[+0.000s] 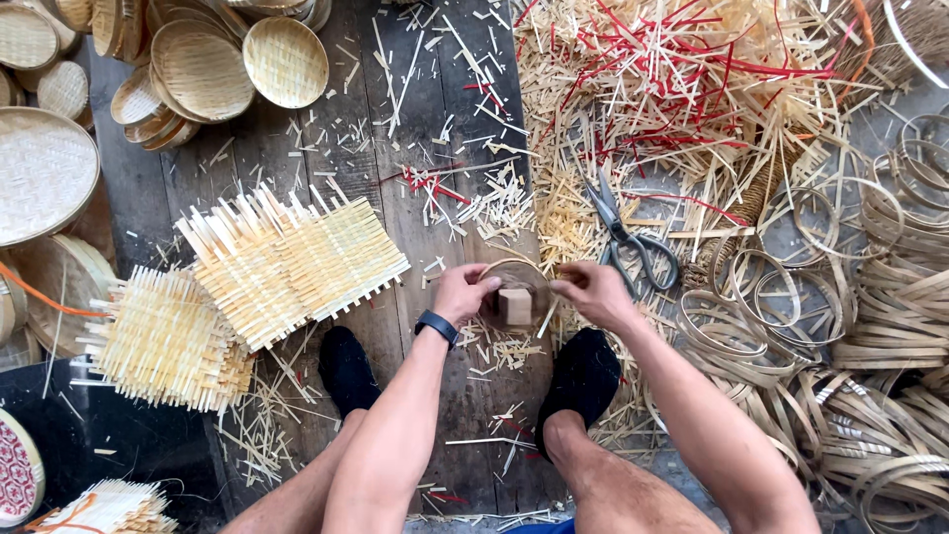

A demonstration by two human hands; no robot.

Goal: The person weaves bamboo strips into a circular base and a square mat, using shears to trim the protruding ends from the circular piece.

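Note:
My left hand (463,292) and my right hand (590,287) hold a small round bamboo ring frame (514,269) between them, low over the wooden floor. A small wooden block (514,306) sits inside the ring. My left wrist wears a dark band (436,326). Both fingers pinch the ring's rim on opposite sides. My feet in black shoes (346,368) rest on the floor below the hands.
Metal scissors (629,237) lie just beyond my right hand. Square woven bamboo mats (287,259) lie at left. Finished round baskets (203,67) are stacked at top left. Loose natural and red strips (682,79) cover the top right; bamboo hoops (870,326) pile at right.

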